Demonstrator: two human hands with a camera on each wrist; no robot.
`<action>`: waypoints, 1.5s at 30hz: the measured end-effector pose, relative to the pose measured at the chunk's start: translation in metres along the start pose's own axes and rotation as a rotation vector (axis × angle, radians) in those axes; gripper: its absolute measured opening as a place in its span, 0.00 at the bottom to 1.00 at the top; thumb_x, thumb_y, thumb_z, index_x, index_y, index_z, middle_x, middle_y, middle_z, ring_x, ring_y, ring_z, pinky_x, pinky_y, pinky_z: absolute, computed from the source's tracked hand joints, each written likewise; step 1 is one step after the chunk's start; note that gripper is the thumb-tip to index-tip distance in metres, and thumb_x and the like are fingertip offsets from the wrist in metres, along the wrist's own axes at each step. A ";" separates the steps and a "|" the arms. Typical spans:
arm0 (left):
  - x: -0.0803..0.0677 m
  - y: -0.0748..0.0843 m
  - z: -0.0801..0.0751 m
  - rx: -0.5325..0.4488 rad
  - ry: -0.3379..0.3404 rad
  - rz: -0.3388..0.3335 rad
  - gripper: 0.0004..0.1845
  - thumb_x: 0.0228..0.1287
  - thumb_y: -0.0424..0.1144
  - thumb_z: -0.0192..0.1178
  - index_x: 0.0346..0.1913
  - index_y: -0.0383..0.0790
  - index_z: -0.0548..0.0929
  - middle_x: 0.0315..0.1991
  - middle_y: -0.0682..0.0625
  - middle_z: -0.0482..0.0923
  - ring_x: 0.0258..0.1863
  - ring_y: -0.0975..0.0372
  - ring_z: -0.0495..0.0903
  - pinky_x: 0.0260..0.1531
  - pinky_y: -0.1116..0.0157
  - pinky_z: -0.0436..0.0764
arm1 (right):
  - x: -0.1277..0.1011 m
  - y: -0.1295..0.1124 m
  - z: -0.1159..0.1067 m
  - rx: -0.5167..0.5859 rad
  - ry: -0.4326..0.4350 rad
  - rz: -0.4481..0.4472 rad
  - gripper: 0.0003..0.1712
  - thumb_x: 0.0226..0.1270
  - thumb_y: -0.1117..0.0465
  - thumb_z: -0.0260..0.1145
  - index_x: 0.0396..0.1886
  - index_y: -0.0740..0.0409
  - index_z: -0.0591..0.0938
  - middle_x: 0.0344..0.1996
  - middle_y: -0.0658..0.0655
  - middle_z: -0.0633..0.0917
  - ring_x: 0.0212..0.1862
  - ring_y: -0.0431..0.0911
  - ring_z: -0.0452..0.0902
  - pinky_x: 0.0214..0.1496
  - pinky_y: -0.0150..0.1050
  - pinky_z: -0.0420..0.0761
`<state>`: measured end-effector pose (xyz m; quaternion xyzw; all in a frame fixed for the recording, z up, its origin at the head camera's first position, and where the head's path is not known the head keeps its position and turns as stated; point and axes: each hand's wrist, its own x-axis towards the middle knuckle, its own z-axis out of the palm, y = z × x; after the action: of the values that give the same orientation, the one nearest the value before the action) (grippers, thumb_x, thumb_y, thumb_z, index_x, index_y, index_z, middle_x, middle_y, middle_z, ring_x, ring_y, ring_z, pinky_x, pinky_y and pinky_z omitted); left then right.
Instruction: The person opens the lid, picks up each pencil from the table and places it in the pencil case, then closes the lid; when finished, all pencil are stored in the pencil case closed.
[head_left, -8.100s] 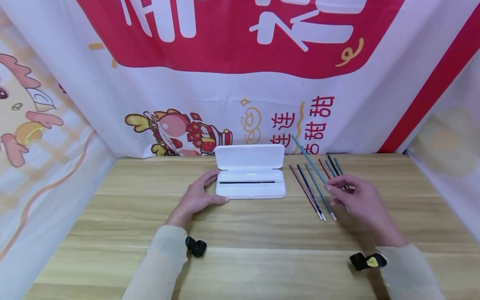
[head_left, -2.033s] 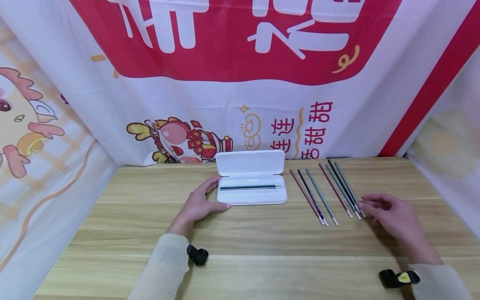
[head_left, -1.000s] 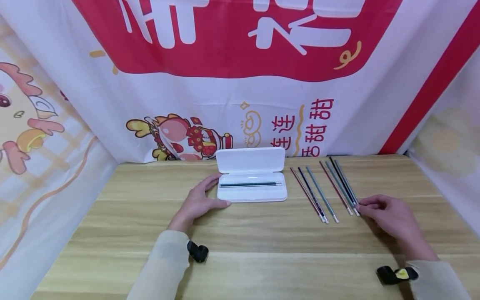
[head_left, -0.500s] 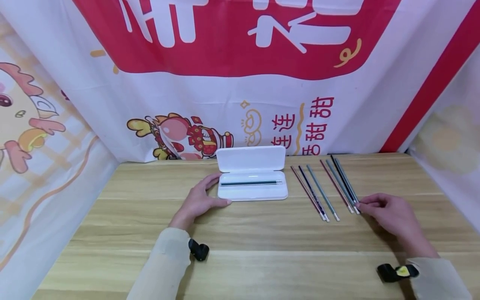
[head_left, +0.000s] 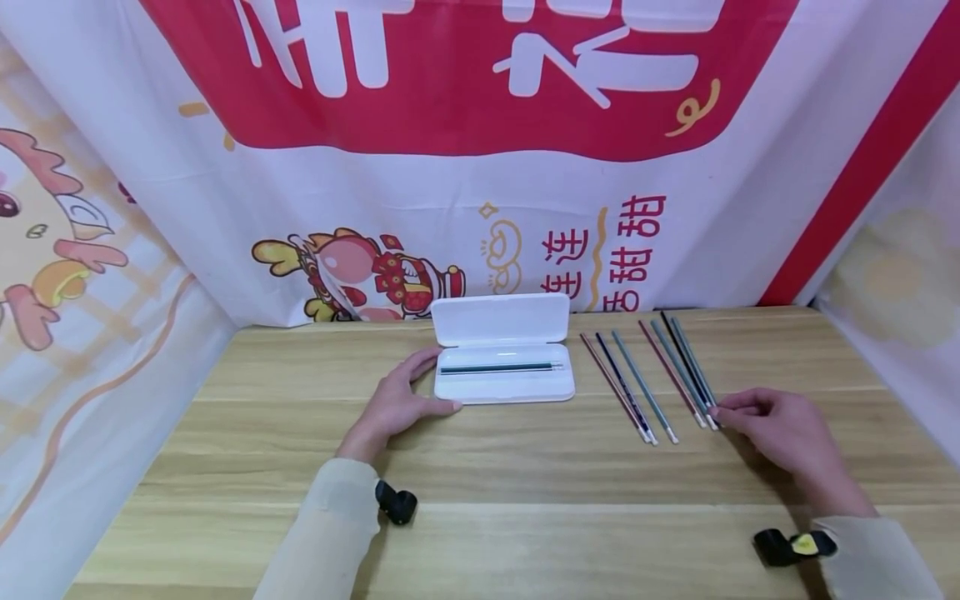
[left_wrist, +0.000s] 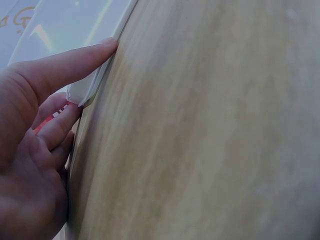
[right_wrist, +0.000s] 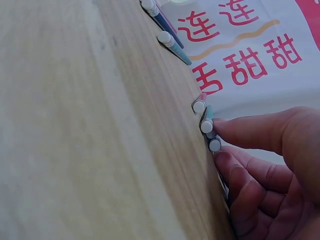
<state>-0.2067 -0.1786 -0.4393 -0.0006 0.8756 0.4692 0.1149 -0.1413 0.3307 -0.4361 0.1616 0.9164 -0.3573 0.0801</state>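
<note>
A white pencil case [head_left: 517,392] lies with its lid raised at the back middle of the table. Inside it, pencils [head_left: 495,367], one green and one dark, lie lengthwise. My left hand [head_left: 397,408] grips its left end, thumb along the front edge and fingers at the side, as the left wrist view also shows. To the right, my right hand [head_left: 780,429] pinches at the eraser ends of the rightmost pencils [head_left: 692,358], a black and a teal close together. In the right wrist view, thumb and forefinger sit either side of white erasers [right_wrist: 215,144]; exactly which pencils they hold is unclear.
Left of the pinched pencils lie a red pencil [head_left: 667,367] and another teal one. Nearer the case, a separate group has a reddish, a dark blue and a teal pencil [head_left: 641,379]. A printed cloth [head_left: 337,200] hangs behind the wooden table [head_left: 525,500].
Since 8.1 s ago, the raised teal pencil has left my right hand and a green one lies in the case. Lately that hand shifted slightly left, bringing the right-hand pencils closer together.
</note>
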 end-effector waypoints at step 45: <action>0.002 -0.003 0.003 -0.008 0.005 -0.002 0.49 0.56 0.49 0.84 0.80 0.63 0.69 0.84 0.54 0.65 0.88 0.49 0.53 0.85 0.37 0.52 | 0.000 0.004 0.002 0.096 0.040 0.003 0.26 0.82 0.48 0.64 0.63 0.64 0.84 0.49 0.62 0.89 0.39 0.47 0.81 0.32 0.37 0.83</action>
<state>-0.2074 -0.1775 -0.4438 -0.0029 0.8740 0.4726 0.1131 -0.1399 0.3320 -0.4394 0.1737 0.8993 -0.3976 0.0544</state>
